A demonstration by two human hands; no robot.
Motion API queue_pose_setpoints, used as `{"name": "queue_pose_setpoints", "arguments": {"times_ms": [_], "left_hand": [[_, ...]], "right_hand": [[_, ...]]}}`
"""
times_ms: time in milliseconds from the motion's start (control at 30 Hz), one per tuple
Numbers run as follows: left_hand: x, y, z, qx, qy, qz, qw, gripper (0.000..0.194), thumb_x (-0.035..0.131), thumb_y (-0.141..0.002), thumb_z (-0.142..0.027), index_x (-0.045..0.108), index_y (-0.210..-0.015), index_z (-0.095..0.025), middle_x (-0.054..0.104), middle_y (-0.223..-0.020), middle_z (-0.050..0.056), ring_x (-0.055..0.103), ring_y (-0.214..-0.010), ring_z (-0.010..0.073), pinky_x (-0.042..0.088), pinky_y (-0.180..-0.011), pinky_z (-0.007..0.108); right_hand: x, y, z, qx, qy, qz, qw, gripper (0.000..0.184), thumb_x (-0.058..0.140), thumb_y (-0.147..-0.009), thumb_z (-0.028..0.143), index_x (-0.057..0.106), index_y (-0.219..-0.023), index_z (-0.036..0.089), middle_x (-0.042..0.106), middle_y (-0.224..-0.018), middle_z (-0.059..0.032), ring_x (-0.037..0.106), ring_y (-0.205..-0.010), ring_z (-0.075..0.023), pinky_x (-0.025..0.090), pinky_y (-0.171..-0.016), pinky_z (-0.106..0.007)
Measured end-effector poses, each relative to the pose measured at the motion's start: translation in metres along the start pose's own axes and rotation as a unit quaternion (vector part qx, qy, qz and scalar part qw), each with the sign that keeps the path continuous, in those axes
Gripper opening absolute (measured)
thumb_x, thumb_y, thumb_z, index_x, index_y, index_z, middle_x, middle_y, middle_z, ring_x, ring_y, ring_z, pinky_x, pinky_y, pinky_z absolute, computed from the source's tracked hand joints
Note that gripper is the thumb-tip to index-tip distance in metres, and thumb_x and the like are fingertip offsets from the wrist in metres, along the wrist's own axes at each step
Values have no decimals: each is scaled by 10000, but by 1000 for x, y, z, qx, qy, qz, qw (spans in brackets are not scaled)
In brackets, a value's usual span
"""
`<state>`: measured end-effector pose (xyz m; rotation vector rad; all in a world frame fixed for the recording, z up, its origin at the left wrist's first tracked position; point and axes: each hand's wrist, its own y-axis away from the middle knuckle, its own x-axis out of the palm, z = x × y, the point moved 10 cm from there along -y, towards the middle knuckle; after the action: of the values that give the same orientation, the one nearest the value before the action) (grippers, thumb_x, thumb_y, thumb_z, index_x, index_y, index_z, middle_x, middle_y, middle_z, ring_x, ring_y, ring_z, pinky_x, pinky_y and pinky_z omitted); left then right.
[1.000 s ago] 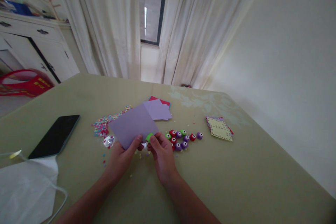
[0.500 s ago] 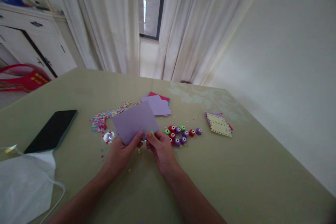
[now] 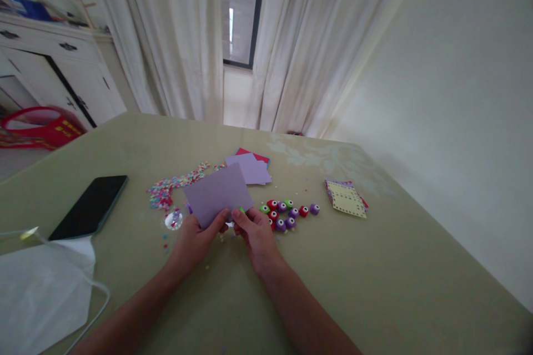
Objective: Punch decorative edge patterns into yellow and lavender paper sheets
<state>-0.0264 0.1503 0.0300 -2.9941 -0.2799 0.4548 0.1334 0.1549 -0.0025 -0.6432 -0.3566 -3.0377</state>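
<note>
In the head view, the left hand (image 3: pixel 195 237) holds a purple paper (image 3: pixel 219 191) by its near edge. The right hand (image 3: pixel 256 237) pinches a mostly hidden green punch (image 3: pixel 241 209) at the paper's near right corner. More punches (image 3: pixel 281 225) lie just right of that hand; confetti (image 3: pixel 161 194) lies beyond the left hand, and a phone (image 3: pixel 89 207) to its left.

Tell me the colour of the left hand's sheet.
The sheet is light purple, clearest in head view.
</note>
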Motion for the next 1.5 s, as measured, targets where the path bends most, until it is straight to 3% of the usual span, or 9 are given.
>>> {"name": "queue_pose_setpoints", "arguments": {"times_ms": [233, 467, 733, 1033, 1200, 1367, 1500], "left_hand": [[-1, 4, -7, 31, 13, -17, 999, 282, 765, -797, -485, 769, -689, -224, 761, -619, 22, 716, -557, 221, 550, -525, 284], [1, -1, -7, 19, 33, 5, 999, 310, 753, -781, -480, 707, -609, -227, 717, -566, 6, 680, -524, 202, 527, -504, 273], [2, -4, -2, 21, 35, 36, 999, 398, 681, -882, -533, 721, -648, -214, 730, -600, 22, 684, -568, 199, 525, -549, 266], [3, -5, -1, 23, 21, 21, 999, 419, 684, -864, -541, 696, -595, -219, 726, -587, 27, 687, -562, 206, 531, -555, 273], [2, -2, -1, 12, 17, 14, 1000, 404, 691, -855, -540, 704, -609, -220, 736, -601, 28, 693, -570, 206, 532, -557, 274], [5, -1, 1, 9, 25, 27, 999, 383, 691, -865, -529, 715, -650, -214, 732, -601, 25, 684, -560, 201, 512, -534, 269], [4, -1, -5, 21, 37, 22, 999, 396, 684, -874, -519, 690, -620, -216, 714, -586, 17, 675, -559, 193, 519, -548, 269]], "right_hand": [[-2, -1, 0, -8, 22, 5, 1000, 443, 915, -642, 559, 700, -696, 176, 543, -605, 43, 404, -577, -119, 295, -591, -291], [-1, -1, -2, 6, 23, 4, 1000, 487, 934, -598, 591, 707, -703, 173, 553, -597, 46, 388, -557, -113, 271, -575, -291], [-2, -3, -5, 16, 7, 17, 1000, 488, 923, -620, 604, 692, -683, 179, 568, -604, 37, 407, -564, -116, 294, -598, -290], [-1, -3, -9, 24, -11, 4, 1000, 534, 959, -548, 618, 664, -659, 187, 552, -566, 44, 408, -549, -115, 287, -576, -284], [0, -2, -5, 5, -6, 17, 1000, 491, 932, -620, 599, 686, -697, 181, 585, -630, 32, 412, -570, -112, 302, -589, -284], [3, 2, -3, 22, -8, 19, 1000, 497, 948, -581, 583, 683, -706, 181, 591, -627, 41, 348, -531, -95, 231, -532, -284], [4, 2, 1, 5, 7, 23, 1000, 465, 934, -625, 564, 711, -747, 174, 601, -633, 42, 333, -524, -90, 233, -530, -283]]}}
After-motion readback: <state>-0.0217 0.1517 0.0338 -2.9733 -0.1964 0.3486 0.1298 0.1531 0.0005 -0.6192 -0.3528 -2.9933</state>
